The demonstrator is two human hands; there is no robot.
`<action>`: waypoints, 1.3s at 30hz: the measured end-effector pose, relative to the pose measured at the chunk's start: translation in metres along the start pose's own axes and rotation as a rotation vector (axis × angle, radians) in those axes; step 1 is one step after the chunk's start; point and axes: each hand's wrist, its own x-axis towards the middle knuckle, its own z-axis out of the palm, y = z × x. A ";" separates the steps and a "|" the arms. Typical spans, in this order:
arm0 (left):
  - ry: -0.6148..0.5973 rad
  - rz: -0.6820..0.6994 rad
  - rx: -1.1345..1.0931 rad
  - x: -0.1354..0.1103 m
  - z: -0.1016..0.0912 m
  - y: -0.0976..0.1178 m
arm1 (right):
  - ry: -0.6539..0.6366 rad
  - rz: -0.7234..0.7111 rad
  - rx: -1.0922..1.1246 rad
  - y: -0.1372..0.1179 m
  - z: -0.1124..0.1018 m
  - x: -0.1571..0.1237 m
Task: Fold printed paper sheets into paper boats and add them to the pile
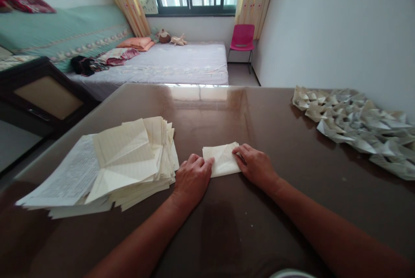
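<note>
A small folded sheet of cream paper (223, 159) lies flat on the brown table, between my two hands. My left hand (193, 175) rests at its left edge, fingers curled, with the thumb pressing on the paper. At the right edge, my right hand (256, 163) pinches the paper between thumb and fingers. Left of my left hand is a thick stack of loose sheets (129, 157), cream lined ones over and beside a white sheet with dense writing (69, 174). The top sheet shows crease lines.
Many folded paper pieces (350, 116) stand in rows on the right of the glossy table (207, 113). A round pale rim (292, 274) shows at the bottom edge. Beyond the table are a bed (191, 62), a pink chair (243, 38) and a dark cabinet (42, 92).
</note>
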 end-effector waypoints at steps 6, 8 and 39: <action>0.130 0.105 -0.023 0.000 0.002 -0.001 | -0.018 0.010 -0.030 -0.004 -0.001 0.001; 0.132 0.282 -0.106 -0.004 0.004 0.005 | -0.021 0.011 -0.029 -0.005 -0.002 0.001; 0.146 0.299 0.003 -0.022 -0.005 0.005 | -0.295 -0.464 0.614 0.038 -0.023 0.004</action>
